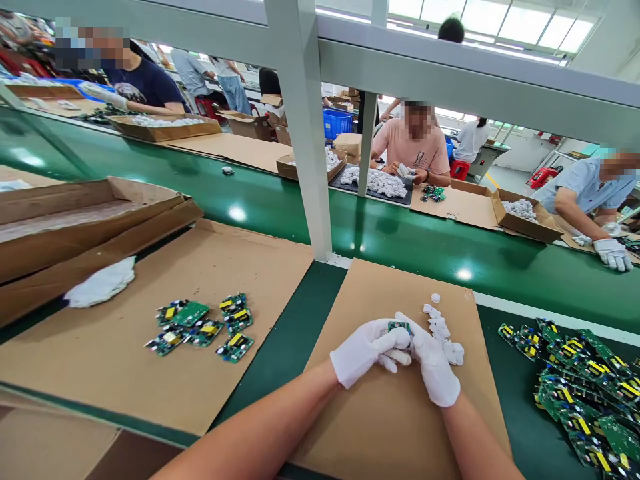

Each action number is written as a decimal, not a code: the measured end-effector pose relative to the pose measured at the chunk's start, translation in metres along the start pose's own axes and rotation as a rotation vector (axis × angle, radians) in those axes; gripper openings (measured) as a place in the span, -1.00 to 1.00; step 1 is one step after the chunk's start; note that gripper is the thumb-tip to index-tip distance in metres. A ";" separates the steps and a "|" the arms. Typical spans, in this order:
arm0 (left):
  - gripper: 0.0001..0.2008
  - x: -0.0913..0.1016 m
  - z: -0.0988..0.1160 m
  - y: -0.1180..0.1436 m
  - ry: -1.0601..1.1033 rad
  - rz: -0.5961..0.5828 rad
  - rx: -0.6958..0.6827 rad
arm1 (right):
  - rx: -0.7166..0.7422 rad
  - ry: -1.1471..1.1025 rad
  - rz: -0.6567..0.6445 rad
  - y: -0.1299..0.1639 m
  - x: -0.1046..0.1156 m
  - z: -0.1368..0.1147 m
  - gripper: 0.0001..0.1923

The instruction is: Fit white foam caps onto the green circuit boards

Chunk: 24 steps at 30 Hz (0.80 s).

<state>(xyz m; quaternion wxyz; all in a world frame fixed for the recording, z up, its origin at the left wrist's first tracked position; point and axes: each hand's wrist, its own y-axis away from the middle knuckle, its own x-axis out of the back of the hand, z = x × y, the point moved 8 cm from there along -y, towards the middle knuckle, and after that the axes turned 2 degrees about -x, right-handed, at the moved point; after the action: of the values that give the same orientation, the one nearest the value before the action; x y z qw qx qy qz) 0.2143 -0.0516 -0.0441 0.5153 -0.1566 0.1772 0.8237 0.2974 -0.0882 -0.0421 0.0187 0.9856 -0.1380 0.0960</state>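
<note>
My left hand (369, 348), in a white glove, is closed around a small green circuit board (399, 326) above the cardboard sheet. From the other side my gloved right hand (434, 363) closes on the same board, and the fingertips of both hands meet there. Gloved fingers hide most of the board. Just beyond my right hand lies a short trail of small white round pieces (439, 325), with one lone white piece (436, 298) at its far end.
Many circuit boards (575, 373) are heaped at right. Several boards (190, 313) lie on the left cardboard (150, 387), near a white glove (103, 281) and a carton (100, 233). A metal post (300, 133) rises ahead; people work across the green belt (410, 240).
</note>
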 end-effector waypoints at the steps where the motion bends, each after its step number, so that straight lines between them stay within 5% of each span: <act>1: -0.68 0.000 0.000 0.000 -0.030 0.005 -0.008 | -0.021 -0.002 0.020 0.000 0.000 0.000 -0.38; 13: -0.65 -0.004 0.006 0.003 -0.097 0.008 -0.050 | -0.035 0.015 0.049 0.001 0.002 0.013 -0.50; 19: -0.65 0.014 -0.006 -0.001 -0.102 0.225 -0.065 | 0.012 0.072 0.084 0.001 -0.009 0.006 -0.57; 24: -0.59 0.011 -0.011 -0.003 -0.012 0.130 -0.024 | -0.010 0.054 0.102 0.001 -0.008 0.010 -0.58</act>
<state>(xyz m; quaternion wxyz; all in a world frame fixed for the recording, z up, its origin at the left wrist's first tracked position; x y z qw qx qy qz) 0.2132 -0.0463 -0.0591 0.4599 -0.1459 0.1741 0.8584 0.2917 -0.0877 -0.0533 0.0225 0.9743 -0.1878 0.1225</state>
